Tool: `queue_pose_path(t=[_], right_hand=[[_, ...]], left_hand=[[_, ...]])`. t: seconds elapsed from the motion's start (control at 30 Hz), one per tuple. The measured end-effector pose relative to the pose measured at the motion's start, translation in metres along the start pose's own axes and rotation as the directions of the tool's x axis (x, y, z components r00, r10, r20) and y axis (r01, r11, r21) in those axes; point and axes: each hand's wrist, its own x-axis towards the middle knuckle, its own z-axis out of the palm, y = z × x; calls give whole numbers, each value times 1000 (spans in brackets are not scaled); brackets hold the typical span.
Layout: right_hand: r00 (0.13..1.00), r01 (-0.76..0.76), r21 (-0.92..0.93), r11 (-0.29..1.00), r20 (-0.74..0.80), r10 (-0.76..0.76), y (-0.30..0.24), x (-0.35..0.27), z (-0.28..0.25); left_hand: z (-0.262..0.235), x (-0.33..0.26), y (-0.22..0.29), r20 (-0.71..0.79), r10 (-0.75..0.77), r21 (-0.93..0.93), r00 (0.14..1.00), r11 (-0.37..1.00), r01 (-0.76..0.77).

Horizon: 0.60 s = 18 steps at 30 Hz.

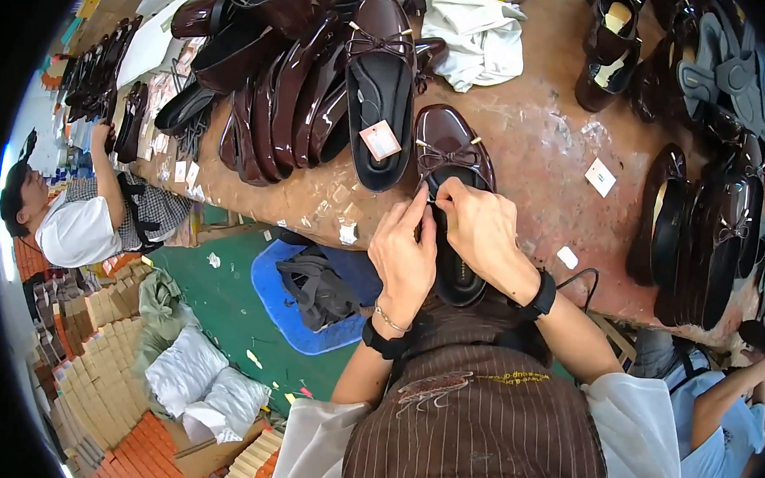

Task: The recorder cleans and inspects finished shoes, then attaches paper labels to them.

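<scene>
A glossy dark brown loafer with a bow (450,138) lies at the table's front edge, toe pointing away from me. Over its opening, my left hand (405,249) and my right hand (479,227) meet with their fingertips pinched together. A tiny whitish piece (431,201) shows between the fingertips; its kind is too small to make out. My fingers and palms hide part of the shoe's black insole. Just to the left lies a similar shoe (378,90), with a white and orange tag (380,140) on its insole.
Piled dark shoes (294,102) and a white cloth (474,34) lie at the far left and middle. More shoes (707,233) and grey insoles (725,72) stand at right. A loose tag (600,177) lies nearby. A blue bin (307,322) sits below; co-workers are on both sides.
</scene>
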Motion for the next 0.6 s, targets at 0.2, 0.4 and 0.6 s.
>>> queue_pose_path(t=[0.2,0.4,0.6], right_hand=[[997,-72,113,991,-16,74,0,-1,-6],[994,-79,125,989,-70,88,0,-5,-4],[976,141,-222,965,-135,-173,-8,-17,-3]], left_hand=[[-1,-3,1,-153,65,10,986,998,-64],[7,-3,0,-171,3,-182,985,983,-35],[8,2,9,-289,187,-65,939,975,-214]])
